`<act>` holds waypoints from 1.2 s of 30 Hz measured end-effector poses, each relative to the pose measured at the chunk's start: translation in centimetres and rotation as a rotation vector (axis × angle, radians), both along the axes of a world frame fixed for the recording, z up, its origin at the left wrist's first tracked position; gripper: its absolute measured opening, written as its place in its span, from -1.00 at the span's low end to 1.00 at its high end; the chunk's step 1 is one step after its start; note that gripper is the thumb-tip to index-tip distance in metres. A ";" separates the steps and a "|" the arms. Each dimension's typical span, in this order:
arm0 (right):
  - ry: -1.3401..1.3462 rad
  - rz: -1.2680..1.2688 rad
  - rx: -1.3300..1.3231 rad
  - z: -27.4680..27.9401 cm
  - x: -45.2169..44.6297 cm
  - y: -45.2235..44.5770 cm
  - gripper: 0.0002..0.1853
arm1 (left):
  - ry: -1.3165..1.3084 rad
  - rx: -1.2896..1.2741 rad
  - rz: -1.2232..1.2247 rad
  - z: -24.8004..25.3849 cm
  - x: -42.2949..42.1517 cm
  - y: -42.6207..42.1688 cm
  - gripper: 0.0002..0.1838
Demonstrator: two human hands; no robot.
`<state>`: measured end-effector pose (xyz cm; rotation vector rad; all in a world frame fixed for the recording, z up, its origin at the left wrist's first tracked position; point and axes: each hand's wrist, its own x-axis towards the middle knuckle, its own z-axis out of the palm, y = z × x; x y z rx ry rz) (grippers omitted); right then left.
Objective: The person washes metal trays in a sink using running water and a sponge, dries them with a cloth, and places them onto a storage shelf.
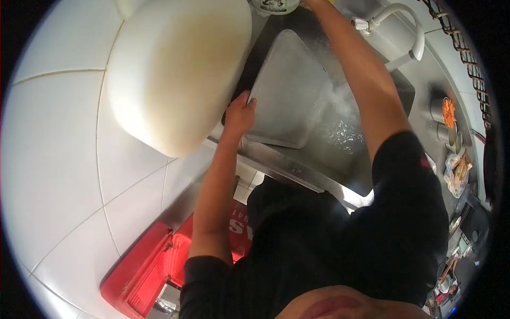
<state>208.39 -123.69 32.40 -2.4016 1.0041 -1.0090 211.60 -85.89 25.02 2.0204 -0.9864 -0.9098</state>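
My left hand [241, 115] is closed on the left edge of a shallow metal tray [289, 90], which tilts inside the sink [361, 178]. Water from the white faucet [418, 45] runs down into the sink at the tray's right side, and the water there is splashing and bubbly. My right arm stretches across the sink to the top edge of the view. Only the wrist end of my right hand [314, 2] shows there, its fingers cut off. Nearest to it are a clear container with a label [273, 5] and a bit of something yellow.
A large white rounded object [180, 74] fills the upper left, before a tiled wall [58, 149]. A red plastic bin [141, 271] stands below left. On the right counter are a metal container of orange shreds [448, 112] and a plastic bag [457, 173].
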 end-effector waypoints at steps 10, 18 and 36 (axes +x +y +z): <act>-0.151 -0.027 0.586 -20.7 -12.5 29.3 -0.43 | 0.179 0.193 0.102 -3.9 -3.8 -0.2 -0.60; 0.261 -0.455 0.809 -40.6 -23.0 26.3 -0.39 | 0.031 0.145 0.078 -7.0 -6.6 0.8 -0.64; 0.428 -0.536 1.020 -41.7 -22.0 20.1 -0.52 | -0.040 0.178 -0.022 -7.9 -6.6 0.7 -0.45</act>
